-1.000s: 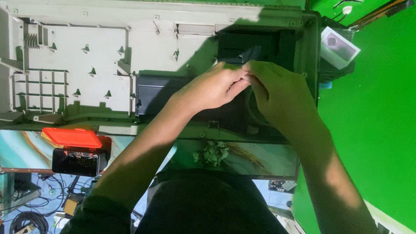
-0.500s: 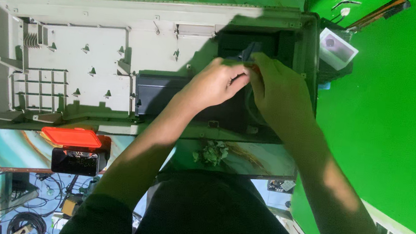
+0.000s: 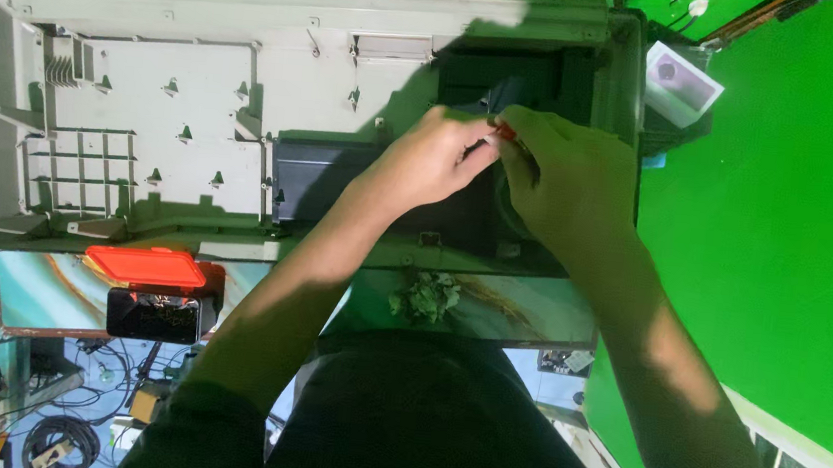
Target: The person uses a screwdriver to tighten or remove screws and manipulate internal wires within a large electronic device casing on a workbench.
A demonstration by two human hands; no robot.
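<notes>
A large grey plastic housing (image 3: 198, 94) lies flat on the table, ribs and posts facing up. Its right part holds a dark black unit (image 3: 326, 181). Both my hands meet over that unit. My right hand (image 3: 572, 182) is curled around a small red-handled tool (image 3: 504, 131), of which only a red tip shows. My left hand (image 3: 433, 160) has bent fingers whose tips touch that red tip. A dark bluish part (image 3: 499, 96) sticks up just behind the hands. What lies under the hands is hidden.
A red lidded box (image 3: 144, 266) and a dark phone (image 3: 153, 314) sit at the table's near left edge. A white box (image 3: 684, 82) stands right of the housing. A green backdrop (image 3: 790, 216) covers the right side. Cables lie on the floor (image 3: 58, 424) at lower left.
Both hands have shifted slightly up and closer together over the dark unit. The red tip now shows between them. The housing has not moved.
</notes>
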